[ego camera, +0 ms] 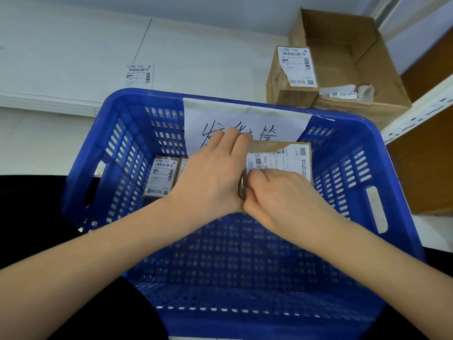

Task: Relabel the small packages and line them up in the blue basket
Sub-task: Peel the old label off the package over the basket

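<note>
Hands meet at the centre of the frame over the blue basket (pixel 367 148). Left hand (pixel 210 173) curls its fingers over the top edge of a small brown package (pixel 289 155), while the right hand (pixel 277 192) pinches the white label's (pixel 274 160) lower left edge. Two labelled packages (pixel 160 176) stand at the basket's left rear. Another package (pixel 291 74) sits upper right.

Your left hand (pixel 215 173) is gripping a small package (pixel 282 160) over the blue basket (pixel 343 133), while your right hand (pixel 277 192) is pinching its label (pixel 274 159). Another labelled package (pixel 160 179) is lying inside.
</note>
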`<action>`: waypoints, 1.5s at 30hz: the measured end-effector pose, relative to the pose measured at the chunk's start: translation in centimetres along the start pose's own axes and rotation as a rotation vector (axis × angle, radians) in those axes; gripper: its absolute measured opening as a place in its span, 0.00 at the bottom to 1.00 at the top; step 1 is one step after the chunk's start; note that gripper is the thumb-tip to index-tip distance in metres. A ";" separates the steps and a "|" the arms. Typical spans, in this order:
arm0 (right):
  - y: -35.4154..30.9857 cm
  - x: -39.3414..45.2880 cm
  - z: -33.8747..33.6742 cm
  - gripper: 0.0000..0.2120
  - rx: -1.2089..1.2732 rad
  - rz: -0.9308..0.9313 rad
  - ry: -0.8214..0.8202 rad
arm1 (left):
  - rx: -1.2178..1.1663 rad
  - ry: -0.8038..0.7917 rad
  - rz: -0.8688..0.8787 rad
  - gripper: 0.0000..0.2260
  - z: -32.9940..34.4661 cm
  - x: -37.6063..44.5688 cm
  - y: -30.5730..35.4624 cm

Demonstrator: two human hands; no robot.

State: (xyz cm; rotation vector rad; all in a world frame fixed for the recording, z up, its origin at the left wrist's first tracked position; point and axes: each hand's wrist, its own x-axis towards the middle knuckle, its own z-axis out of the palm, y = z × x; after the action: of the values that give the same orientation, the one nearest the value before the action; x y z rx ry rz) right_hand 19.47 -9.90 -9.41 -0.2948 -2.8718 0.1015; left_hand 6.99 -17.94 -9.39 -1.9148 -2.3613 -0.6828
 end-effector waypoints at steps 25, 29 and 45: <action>1.4 -1.0 0.1 0.09 0.240 -0.021 -0.057 | -0.145 -0.109 0.035 0.40 0.4 -0.3 -0.3; 1.5 -1.5 -0.5 0.11 0.290 0.049 -0.084 | -0.170 -0.104 0.049 0.40 0.3 -0.2 -0.3; 0.8 -0.4 0.0 0.15 0.052 -0.006 0.004 | -0.026 -0.039 0.049 0.42 0.4 -0.3 0.1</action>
State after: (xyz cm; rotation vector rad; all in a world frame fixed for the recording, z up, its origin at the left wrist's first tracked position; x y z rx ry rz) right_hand 19.97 -9.22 -9.60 -0.2757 -2.8610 0.1744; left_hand 7.26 -18.06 -9.75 -2.0082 -2.3302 -0.6816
